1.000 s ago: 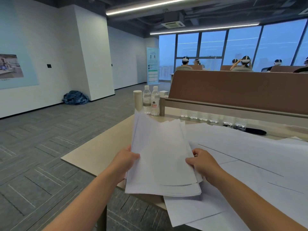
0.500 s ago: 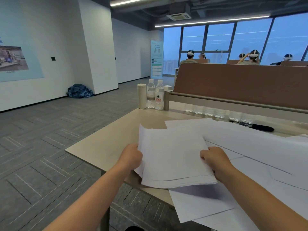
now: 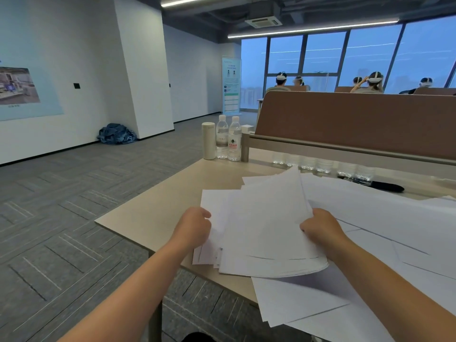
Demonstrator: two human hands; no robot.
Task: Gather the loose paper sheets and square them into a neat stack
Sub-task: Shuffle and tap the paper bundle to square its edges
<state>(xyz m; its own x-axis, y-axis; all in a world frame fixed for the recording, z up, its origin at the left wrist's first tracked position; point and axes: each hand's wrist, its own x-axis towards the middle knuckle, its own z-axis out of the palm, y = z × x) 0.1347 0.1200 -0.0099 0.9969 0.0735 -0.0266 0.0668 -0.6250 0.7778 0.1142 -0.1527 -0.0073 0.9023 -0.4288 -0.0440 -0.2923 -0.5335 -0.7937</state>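
Observation:
A bundle of white paper sheets [image 3: 266, 230] is held just above the near left corner of the beige table [image 3: 153, 213]. The sheets are fanned and uneven, with corners sticking out at the top and left. My left hand [image 3: 195, 228] grips the bundle's left edge, fingers curled. My right hand [image 3: 320, 228] grips its right edge. More loose white sheets [image 3: 385, 218] lie spread across the table to the right and under the bundle, some hanging over the near edge [image 3: 303, 299].
At the table's far left corner stand a white cylinder [image 3: 208, 140] and two water bottles [image 3: 229, 138]. A row of small clear cups [image 3: 320, 165] and a black marker [image 3: 385, 186] sit below the brown divider panel [image 3: 357, 119]. People sit beyond it.
The bundle has been lowered toward the table and has fanned out more, its top sheets twisting to the right. Both hands kept their grips on its sides.

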